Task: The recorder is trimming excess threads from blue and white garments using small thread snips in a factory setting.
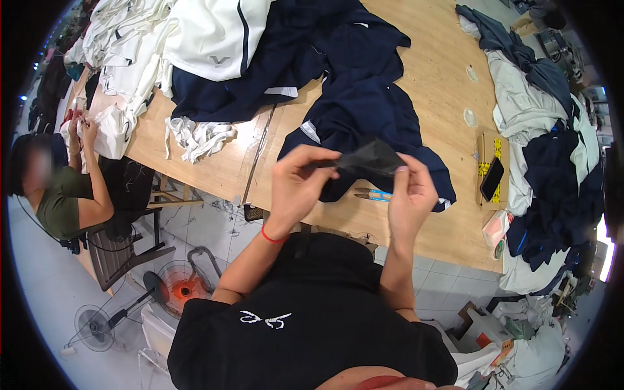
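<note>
A small dark piece of thin cloth is held up above the table's near edge, spread between my two hands. My left hand pinches its left end between thumb and fingers. At the other end, the thumb and fingers of my right hand are closed on its right side. Behind and beneath it, a navy garment lies spread on the table, with a white patch near its left edge. Blue-handled thread snips rest on the wood just below the cloth, close to my right hand.
White garments and navy cloth are heaped at the far left of the wooden table, near white strips. A phone lies on a cardboard box at right. Another person sits at left. Fans stand on the floor.
</note>
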`<action>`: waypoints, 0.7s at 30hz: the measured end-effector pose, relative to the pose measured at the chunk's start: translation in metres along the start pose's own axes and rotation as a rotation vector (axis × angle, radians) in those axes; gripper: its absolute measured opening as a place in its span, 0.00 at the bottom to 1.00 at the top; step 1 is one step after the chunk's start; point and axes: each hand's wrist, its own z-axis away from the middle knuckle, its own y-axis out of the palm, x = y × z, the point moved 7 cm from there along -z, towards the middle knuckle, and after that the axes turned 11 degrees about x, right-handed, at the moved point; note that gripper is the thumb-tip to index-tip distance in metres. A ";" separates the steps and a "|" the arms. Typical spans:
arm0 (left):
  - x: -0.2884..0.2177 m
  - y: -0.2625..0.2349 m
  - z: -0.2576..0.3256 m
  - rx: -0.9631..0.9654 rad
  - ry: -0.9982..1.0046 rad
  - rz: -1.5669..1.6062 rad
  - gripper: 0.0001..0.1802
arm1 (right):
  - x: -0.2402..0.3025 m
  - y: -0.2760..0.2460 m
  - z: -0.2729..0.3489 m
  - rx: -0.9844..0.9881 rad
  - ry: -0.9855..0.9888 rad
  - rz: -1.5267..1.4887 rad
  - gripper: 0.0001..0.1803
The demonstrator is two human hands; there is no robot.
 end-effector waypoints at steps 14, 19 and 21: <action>-0.136 -0.029 0.021 0.428 0.343 1.405 0.23 | 0.111 -0.062 0.023 0.219 -0.222 -1.232 0.11; -0.205 -0.019 0.062 0.755 0.776 1.209 0.08 | 0.208 -0.038 0.020 0.991 -0.317 -1.719 0.06; -0.219 -0.015 0.072 0.988 0.949 1.188 0.13 | 0.228 -0.039 0.031 1.133 -0.499 -1.698 0.10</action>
